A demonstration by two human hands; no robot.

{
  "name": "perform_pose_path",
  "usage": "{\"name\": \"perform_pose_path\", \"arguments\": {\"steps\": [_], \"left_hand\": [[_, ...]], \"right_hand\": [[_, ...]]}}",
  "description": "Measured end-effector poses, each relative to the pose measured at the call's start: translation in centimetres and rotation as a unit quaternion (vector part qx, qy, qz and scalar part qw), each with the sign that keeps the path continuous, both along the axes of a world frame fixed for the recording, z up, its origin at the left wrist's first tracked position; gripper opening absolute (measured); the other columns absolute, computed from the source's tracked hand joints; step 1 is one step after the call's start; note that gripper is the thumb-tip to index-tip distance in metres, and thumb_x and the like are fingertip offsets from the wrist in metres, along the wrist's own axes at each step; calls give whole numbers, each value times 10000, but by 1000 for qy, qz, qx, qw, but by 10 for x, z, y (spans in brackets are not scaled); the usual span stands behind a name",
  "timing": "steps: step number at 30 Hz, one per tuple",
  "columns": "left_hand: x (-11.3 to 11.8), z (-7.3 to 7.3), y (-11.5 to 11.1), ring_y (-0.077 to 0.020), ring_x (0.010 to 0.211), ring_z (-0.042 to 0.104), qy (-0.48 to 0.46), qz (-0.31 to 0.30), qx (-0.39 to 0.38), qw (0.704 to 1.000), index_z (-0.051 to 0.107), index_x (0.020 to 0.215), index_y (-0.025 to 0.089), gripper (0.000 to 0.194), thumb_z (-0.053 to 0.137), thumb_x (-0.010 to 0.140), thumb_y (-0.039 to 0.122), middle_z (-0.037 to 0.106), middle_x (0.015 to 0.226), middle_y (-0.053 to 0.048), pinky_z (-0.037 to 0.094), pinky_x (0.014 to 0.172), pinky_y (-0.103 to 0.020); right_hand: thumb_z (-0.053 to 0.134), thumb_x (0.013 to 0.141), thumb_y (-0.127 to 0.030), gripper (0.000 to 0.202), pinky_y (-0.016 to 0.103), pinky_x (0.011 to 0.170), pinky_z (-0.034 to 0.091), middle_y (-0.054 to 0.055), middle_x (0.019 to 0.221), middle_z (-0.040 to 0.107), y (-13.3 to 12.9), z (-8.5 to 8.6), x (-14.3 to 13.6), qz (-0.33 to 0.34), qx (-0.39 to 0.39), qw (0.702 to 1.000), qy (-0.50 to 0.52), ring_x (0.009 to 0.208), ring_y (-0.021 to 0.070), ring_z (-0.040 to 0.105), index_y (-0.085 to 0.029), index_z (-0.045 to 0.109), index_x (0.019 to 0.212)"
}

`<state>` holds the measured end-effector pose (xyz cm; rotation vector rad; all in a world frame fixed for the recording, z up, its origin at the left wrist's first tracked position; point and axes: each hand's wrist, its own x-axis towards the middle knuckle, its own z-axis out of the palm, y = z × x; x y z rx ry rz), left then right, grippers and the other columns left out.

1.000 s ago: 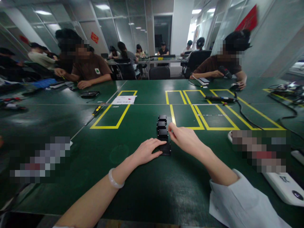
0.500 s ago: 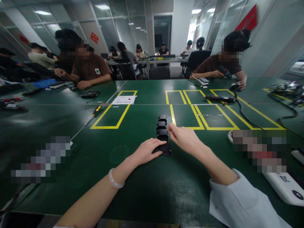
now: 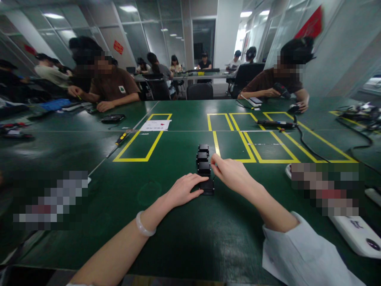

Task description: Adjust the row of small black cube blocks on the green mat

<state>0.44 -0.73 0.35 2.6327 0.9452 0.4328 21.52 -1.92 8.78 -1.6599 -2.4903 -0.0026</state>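
Observation:
Several small black blocks stand in a row on the green table (image 3: 178,246), running away from me. My left hand (image 3: 186,188) has its fingertips on the nearest black block (image 3: 207,186), thumb at the near edge and fingers on top. Just right of the row is my right hand (image 3: 230,171), its fingers pinched at the side of the near blocks by a thin dark piece too small to make out. Beyond my hands sit the third black block (image 3: 202,156) and the farthest black block (image 3: 204,147), which neither hand touches.
Yellow tape outlines (image 3: 148,160) mark the table, with a white paper (image 3: 155,125) on one. A yellow-black screwdriver (image 3: 121,138) lies left, a black corded tool (image 3: 275,124) right. White devices (image 3: 354,234) flank my arms. Two people sit across.
My hands and the black blocks have not visibly moved. The person across on the left has shifted a raised hand slightly.

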Motion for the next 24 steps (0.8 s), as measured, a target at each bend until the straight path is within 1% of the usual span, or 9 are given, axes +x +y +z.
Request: {"name": "perform_pose_path", "arguments": {"steps": [5, 10, 17, 24], "left_hand": [[0, 1, 0, -209, 1066, 548, 0, -3, 1, 1000, 450, 1326, 264, 422, 541, 916, 304, 584, 1221, -46, 432, 940, -359], [0, 2, -1, -214, 1070, 545, 3, -1, -1, 1000, 447, 1328, 262, 423, 541, 918, 309, 579, 1226, -49, 433, 938, -366], [0, 1, -1, -207, 1063, 551, 0, 1, -4, 1000, 436, 1339, 271, 431, 534, 922, 313, 581, 1219, -47, 438, 930, -361], [-1, 0, 0, -210, 1058, 549, -1, -1, 0, 1000, 446, 1332, 269, 428, 541, 917, 304, 582, 1217, -46, 436, 935, -363]], "right_hand": [[322, 962, -299, 190, 256, 509, 198, 24, 793, 682, -2, 1, 0, 1, 2, 1000, 10, 668, 161, 629, -205, 471, 1034], [316, 969, -375, 237, 258, 508, 205, 28, 775, 678, -2, 1, -1, 3, -5, 1000, 4, 687, 174, 634, -203, 476, 1008], [309, 960, -292, 200, 259, 501, 198, 17, 766, 672, -1, -1, 2, -5, 7, 1000, -5, 642, 157, 619, -207, 469, 1044], [315, 968, -413, 264, 257, 509, 210, 25, 779, 678, -2, 0, 0, 10, 4, 1000, 14, 678, 163, 624, -201, 470, 997]]}}
